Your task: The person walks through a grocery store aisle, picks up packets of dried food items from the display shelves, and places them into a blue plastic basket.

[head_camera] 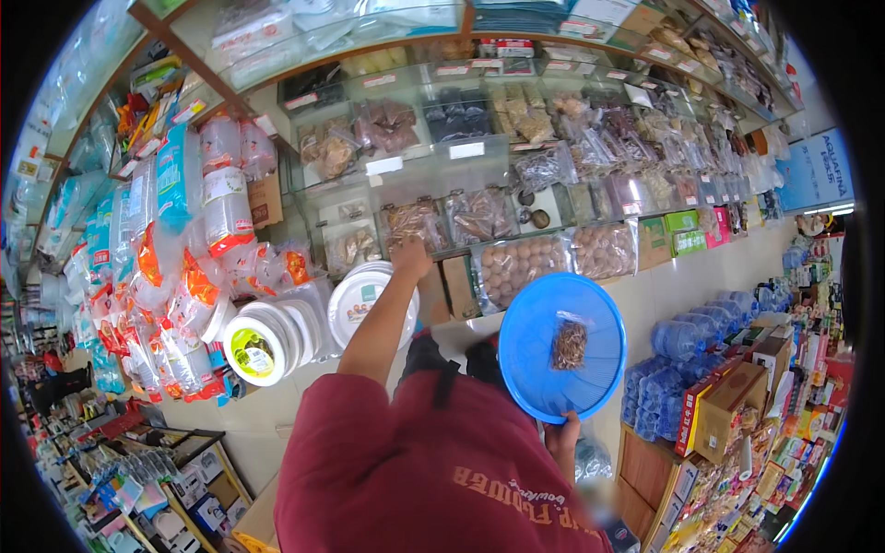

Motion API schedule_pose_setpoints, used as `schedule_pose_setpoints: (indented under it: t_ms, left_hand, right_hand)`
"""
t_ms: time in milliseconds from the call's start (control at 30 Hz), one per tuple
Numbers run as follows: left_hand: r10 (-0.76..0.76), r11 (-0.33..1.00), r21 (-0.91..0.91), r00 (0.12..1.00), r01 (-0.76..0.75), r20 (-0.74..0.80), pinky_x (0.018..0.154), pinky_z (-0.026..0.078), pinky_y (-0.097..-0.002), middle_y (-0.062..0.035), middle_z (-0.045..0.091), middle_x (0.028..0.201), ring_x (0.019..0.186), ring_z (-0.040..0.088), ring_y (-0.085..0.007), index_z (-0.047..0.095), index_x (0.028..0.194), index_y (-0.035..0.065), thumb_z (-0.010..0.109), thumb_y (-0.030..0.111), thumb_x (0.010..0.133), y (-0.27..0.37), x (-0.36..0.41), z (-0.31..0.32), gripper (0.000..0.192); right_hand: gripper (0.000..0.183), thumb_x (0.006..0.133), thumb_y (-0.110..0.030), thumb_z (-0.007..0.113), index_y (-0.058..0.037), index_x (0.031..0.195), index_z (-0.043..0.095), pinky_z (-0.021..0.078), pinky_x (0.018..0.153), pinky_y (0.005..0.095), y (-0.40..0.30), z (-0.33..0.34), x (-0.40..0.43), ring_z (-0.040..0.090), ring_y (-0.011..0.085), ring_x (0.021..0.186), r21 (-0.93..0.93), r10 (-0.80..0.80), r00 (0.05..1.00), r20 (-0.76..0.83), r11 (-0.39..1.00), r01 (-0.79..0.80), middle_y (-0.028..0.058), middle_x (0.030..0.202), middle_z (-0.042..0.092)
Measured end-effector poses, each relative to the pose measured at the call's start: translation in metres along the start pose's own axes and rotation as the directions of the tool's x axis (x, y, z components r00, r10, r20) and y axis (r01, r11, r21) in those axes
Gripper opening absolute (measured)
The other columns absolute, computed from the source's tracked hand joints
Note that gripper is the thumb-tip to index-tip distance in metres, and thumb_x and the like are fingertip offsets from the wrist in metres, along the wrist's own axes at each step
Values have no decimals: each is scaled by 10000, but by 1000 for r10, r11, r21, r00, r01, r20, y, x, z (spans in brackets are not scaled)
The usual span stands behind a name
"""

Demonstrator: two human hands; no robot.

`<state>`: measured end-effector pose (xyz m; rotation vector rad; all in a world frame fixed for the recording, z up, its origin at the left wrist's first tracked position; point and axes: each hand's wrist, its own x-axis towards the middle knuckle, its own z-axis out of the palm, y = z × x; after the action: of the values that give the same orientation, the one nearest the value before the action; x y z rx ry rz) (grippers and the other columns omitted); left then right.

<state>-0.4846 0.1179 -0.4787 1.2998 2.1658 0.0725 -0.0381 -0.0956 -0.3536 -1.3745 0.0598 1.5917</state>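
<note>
My left hand (413,257) reaches over the front edge of a clear bin. It touches or hovers just above plastic bags of brown dried goods (416,225), and its fingertips are hard to make out there. With my right hand (565,435) I grip the near rim of a round blue plastic basket (525,345), tilted beside my body. One clear packet of brown dried sticks or strips (570,343) lies inside it. Bagged dried pieces (352,247) fill the bin to the left, and more packets (480,214) lie in the one to the right.
Stacked disposable plates (257,345) and wrapped plastic cups (228,200) crowd the left side. Bags of round brown items (523,268) stand below the bins. At right are shrink-wrapped water bottles (684,339) and a cardboard box (733,408). A glass-fronted shelf (346,41) spans the top.
</note>
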Motion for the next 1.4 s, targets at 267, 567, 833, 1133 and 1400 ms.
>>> schedule_pose_setpoints:
  t_ms: [267,567,833,1133,1400]
  left_hand:
    - [227,774,-585,968,-243,-102,765,468,-393,-179,596,924,898,603,-305,567,1038,62,596,117,768,106,-121,86,277]
    - [733,678,-403,532,-615,423,739,487,-336,-131,641,919,819,618,-228,594,1018,33,571,129,829,236,-150,127,213]
    - [593,556,-763,801,-330,86,748,474,-288,-68,577,975,898,556,-155,512,1115,63,577,202,893,333,-98,156,270]
    - [660,560,-797,703,-227,264,759,491,-286,-98,598,1013,885,580,-157,497,1162,0,612,154,860,488,-68,133,358]
    - [665,520,-853,643,-35,379,749,480,-285,-73,627,988,865,588,-142,557,1130,1,575,102,868,642,-59,177,281]
  right_hand:
    - [386,701,7,451,28,1087,469,542,697,427,-73,-19,52,595,283,860,-33,-56,998,-33,998,55,138,1007,562]
    - [377,701,-3,470,-15,1078,473,499,517,320,-140,-89,63,591,209,697,-22,-192,968,-161,981,191,96,910,577]
    - [240,686,11,521,12,917,587,459,530,261,-167,-139,81,554,148,608,-192,-343,912,-225,933,303,52,779,585]
    - [424,689,44,519,52,1109,579,475,696,298,-252,-141,116,600,191,806,-252,-463,876,-134,871,422,118,955,641]
    - [473,679,66,490,54,1149,543,481,692,300,-345,-175,178,602,224,810,-45,-477,830,-289,873,486,126,1004,634]
